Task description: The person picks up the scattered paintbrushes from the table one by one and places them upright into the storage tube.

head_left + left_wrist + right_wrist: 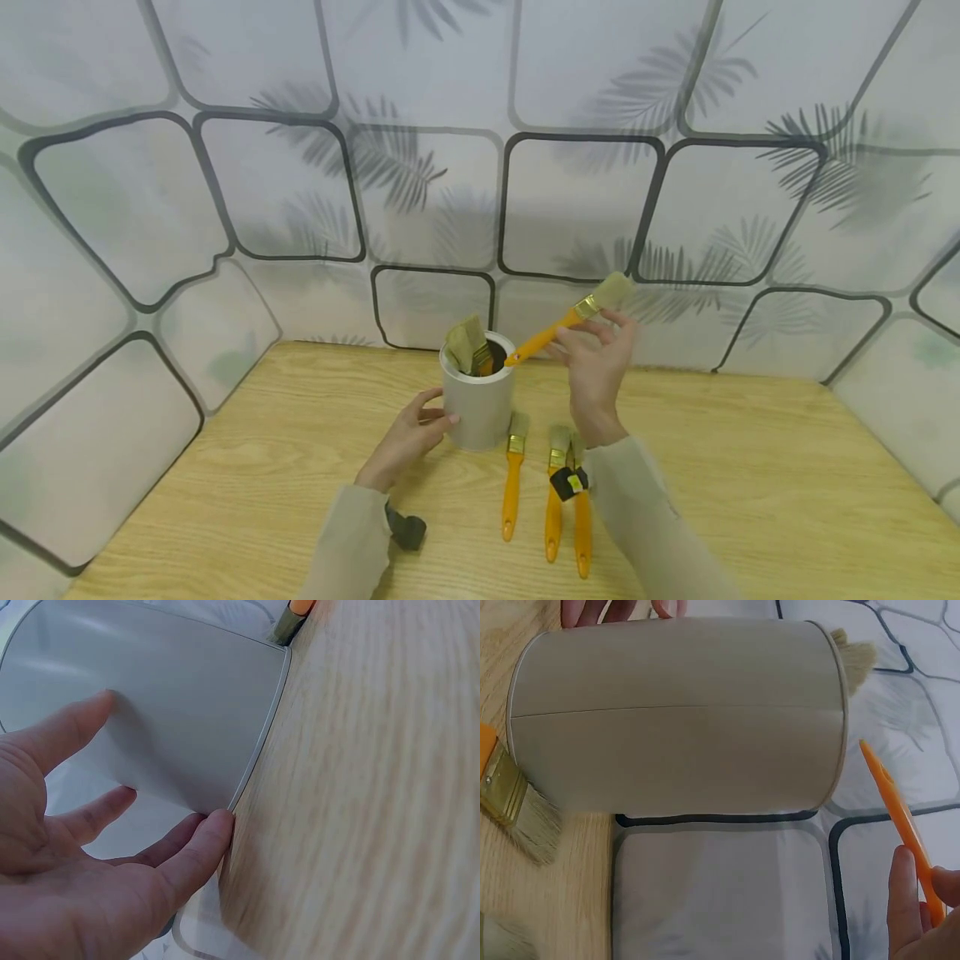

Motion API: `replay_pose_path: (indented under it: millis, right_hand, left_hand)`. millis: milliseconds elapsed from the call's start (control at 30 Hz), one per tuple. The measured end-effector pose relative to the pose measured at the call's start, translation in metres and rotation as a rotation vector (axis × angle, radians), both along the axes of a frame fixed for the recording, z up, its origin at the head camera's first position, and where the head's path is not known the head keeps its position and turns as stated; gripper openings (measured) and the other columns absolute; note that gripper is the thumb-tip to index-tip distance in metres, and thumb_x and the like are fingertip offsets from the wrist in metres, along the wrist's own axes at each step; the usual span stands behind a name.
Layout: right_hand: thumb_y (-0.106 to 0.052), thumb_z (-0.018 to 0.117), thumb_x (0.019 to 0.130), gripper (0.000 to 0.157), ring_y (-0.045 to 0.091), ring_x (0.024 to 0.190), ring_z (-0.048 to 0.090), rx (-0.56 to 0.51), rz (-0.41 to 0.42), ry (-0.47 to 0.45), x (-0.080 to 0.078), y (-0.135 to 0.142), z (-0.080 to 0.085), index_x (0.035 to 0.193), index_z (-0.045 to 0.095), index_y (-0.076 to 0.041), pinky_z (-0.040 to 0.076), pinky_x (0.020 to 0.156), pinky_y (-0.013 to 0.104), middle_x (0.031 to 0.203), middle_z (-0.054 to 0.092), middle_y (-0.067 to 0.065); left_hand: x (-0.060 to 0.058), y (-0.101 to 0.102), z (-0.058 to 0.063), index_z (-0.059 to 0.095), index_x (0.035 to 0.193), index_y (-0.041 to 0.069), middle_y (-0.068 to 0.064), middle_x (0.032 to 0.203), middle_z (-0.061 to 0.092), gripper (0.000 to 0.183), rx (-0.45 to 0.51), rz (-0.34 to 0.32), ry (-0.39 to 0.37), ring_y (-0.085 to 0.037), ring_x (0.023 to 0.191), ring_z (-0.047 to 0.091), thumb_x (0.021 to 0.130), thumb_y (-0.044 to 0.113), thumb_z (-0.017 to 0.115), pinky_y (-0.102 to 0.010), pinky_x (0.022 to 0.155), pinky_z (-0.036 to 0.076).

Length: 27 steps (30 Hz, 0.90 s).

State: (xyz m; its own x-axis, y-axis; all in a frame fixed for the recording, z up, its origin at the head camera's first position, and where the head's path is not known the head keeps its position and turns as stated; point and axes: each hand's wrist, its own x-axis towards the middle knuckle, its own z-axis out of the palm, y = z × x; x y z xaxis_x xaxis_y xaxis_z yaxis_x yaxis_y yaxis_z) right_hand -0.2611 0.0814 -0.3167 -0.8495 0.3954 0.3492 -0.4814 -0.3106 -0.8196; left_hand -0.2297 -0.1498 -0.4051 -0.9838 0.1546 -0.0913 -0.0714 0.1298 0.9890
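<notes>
A light grey cylindrical can [478, 412] stands upright on the table, with paintbrushes [467, 343] in it, bristles up. My left hand [411, 433] is at its left side; in the left wrist view the fingertips [214, 832] and thumb touch the can wall, fingers fairly straight. My right hand [603, 367] pinches another paintbrush [551, 335] near its metal band. That brush slants, bristles up to the right, and its orange handle end is at the can's right rim. In the right wrist view, the handle [900, 817] points toward the can's mouth.
Three orange-handled paintbrushes lie on the wooden table [247, 467]: one brush [512, 483] just in front of the can, another brush [555, 500] and a third brush [582, 533] side by side near the right wrist. A patterned wall [435, 200] rises behind the table.
</notes>
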Motion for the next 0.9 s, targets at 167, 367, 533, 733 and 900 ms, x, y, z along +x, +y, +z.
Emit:
replay_pose_path:
  millis: [167, 367, 533, 733, 900]
  right_hand:
    - [0.020, 0.064, 0.088, 0.054, 0.016, 0.070, 0.067, 0.131, -0.016, 0.079, -0.001, -0.012, -0.003, 0.130, 0.037, -0.001, 0.062, 0.068, 0.034, 0.103, 0.056, 0.015]
    - [0.024, 0.063, 0.085, 0.054, 0.016, 0.070, 0.067, 0.221, -0.045, 0.149, -0.003, -0.023, -0.005, 0.128, 0.039, 0.002, 0.062, 0.065, 0.034, 0.101, 0.058, 0.017]
    - [0.023, 0.063, 0.086, 0.052, 0.028, 0.078, 0.067, 0.399, -0.095, 0.176, -0.005, -0.030, -0.010, 0.130, 0.041, 0.005, 0.062, 0.067, 0.039, 0.105, 0.059, 0.023]
    - [0.020, 0.066, 0.086, 0.042, 0.039, 0.089, 0.068, 0.620, -0.101, 0.230, -0.002, -0.033, -0.014, 0.123, 0.050, 0.009, 0.061, 0.072, 0.043, 0.104, 0.061, 0.025]
    - [0.015, 0.069, 0.087, 0.026, 0.036, 0.089, 0.069, 0.704, -0.099, 0.230, -0.001, -0.027, -0.014, 0.109, 0.058, 0.008, 0.061, 0.073, 0.045, 0.099, 0.065, 0.023]
  left_hand:
    - [0.000, 0.000, 0.001, 0.033, 0.156, 0.004, -0.031, 0.147, 0.042, 0.068, -0.006, 0.000, -0.007, -0.047, 0.135, 0.044, 0.100, 0.021, 0.067, -0.057, 0.109, 0.041]
    - [0.000, 0.000, 0.001, 0.033, 0.156, 0.004, -0.031, 0.147, 0.042, 0.067, 0.001, 0.001, -0.010, -0.046, 0.135, 0.043, 0.100, 0.021, 0.067, -0.056, 0.109, 0.041]
    - [-0.001, -0.001, -0.001, 0.033, 0.156, 0.004, -0.030, 0.146, 0.043, 0.067, 0.007, 0.000, -0.013, -0.046, 0.135, 0.044, 0.100, 0.021, 0.067, -0.056, 0.109, 0.041]
    - [0.000, -0.001, 0.000, 0.033, 0.156, 0.004, -0.030, 0.146, 0.042, 0.067, 0.005, -0.003, -0.012, -0.046, 0.135, 0.043, 0.100, 0.021, 0.066, -0.057, 0.110, 0.040]
    - [0.000, 0.000, 0.001, 0.033, 0.156, 0.003, -0.031, 0.146, 0.043, 0.066, 0.009, -0.001, -0.005, -0.047, 0.135, 0.044, 0.100, 0.020, 0.065, -0.057, 0.110, 0.040]
